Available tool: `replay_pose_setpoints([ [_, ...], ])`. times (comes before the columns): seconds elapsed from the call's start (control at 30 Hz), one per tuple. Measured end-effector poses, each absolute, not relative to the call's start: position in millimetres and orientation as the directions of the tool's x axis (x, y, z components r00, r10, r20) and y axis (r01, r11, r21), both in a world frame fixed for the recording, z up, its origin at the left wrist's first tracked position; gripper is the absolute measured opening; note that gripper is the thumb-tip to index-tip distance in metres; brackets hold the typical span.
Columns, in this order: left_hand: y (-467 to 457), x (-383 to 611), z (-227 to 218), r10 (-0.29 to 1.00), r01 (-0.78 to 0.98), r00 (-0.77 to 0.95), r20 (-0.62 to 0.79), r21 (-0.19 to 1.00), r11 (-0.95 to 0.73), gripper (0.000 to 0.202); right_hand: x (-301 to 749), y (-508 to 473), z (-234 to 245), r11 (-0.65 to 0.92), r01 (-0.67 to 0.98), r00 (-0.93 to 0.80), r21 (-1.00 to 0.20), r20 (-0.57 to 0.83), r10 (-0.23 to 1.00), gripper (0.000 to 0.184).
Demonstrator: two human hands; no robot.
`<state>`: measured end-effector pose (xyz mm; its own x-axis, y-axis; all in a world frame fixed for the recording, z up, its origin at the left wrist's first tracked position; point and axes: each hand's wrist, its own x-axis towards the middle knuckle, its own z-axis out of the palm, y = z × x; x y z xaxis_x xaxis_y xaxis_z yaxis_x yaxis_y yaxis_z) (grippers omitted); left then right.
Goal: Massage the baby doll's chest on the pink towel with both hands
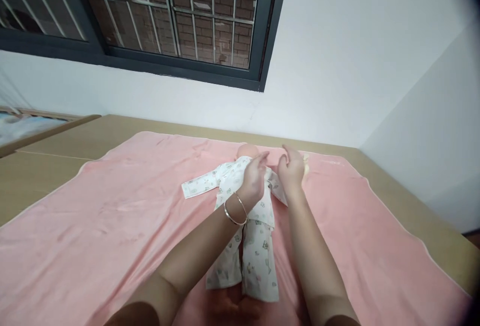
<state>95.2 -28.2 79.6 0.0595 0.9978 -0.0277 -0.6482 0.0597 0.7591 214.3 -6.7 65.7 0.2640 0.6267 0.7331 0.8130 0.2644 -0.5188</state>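
Note:
A baby doll (245, 151) with a bald head lies on a pink blanket (142, 201), its head toward the wall. It wears a white printed top (228, 178) and matching trousers (258, 261); one sleeve stretches out to the left. My left hand (255, 178), a bangle at its wrist, is over the doll's chest with fingers extended and palm turned inward. Facing it, my right hand (291, 168) is beside the doll's other sleeve (276, 186), fingers apart and holding nothing. Part of the doll's head and chest is hidden by my left hand.
A small pale yellow item (306, 165) lies just behind my right hand, partly covered. The blanket is spread on a wooden tabletop (56, 166) against a white wall (318, 66). Above is a dark-framed window (180, 68) with metal bars.

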Motion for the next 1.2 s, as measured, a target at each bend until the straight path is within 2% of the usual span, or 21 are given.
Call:
replay_pose_setpoints([
  [0.03,-27.8,103.0,83.5,0.972,-0.713,0.205,-0.119,0.662,0.231,0.026,227.1,-6.6,69.1,0.263,0.811,0.298,-0.522,0.756,0.582,0.050],
  [0.1,-23.8,117.7,86.4,0.857,-0.712,0.461,-0.231,0.481,0.512,0.041,249.3,-5.8,71.0,0.220,0.793,0.376,-0.568,0.741,0.557,0.052],
  [0.17,-17.8,131.7,83.9,0.751,-0.657,0.603,-0.269,0.367,0.658,0.056,264.5,-3.8,67.3,0.179,0.768,0.396,-0.615,0.676,0.621,0.052],
  [0.23,-12.6,144.5,79.5,0.694,-0.624,0.670,-0.263,0.309,0.718,0.065,272.6,-1.4,61.3,0.158,0.763,0.378,-0.626,0.632,0.676,0.052],
  [0.47,-10.8,164.9,75.8,0.686,-0.639,0.694,-0.219,0.252,0.727,0.067,272.2,1.1,54.0,0.119,0.780,0.392,-0.614,0.628,0.673,0.053],
  [0.7,-32.2,130.8,68.1,0.737,-0.648,0.611,-0.289,0.353,0.675,0.070,266.1,-2.0,59.6,0.026,0.742,0.474,-0.670,0.551,0.687,0.052],
  [0.87,-48.4,90.6,60.1,0.705,-0.598,0.640,-0.306,0.378,0.707,0.069,259.9,-3.4,61.7,0.017,0.808,0.417,-0.588,0.593,0.689,0.049],
  [0.97,-49.9,72.0,64.6,0.718,-0.621,0.617,-0.321,0.362,0.695,0.068,242.3,-7.9,67.7,0.116,0.833,0.324,-0.541,0.647,0.690,0.049],
  [1.03,-47.9,61.4,71.3,0.726,-0.641,0.600,-0.336,0.339,0.688,0.067,222.1,-13.5,71.7,0.240,0.814,0.188,-0.529,0.630,0.753,0.049],
  [1.13,-42.5,45.0,82.4,0.754,-0.688,0.607,-0.252,0.308,0.657,0.064,185.4,-24.6,73.6,0.396,0.781,-0.151,-0.484,0.469,0.870,0.050],
  [1.2,-38.2,33.8,88.6,0.767,-0.709,0.628,-0.131,0.308,0.634,0.069,163.7,-32.5,72.6,0.420,0.824,-0.257,-0.382,0.408,0.876,0.056],
])
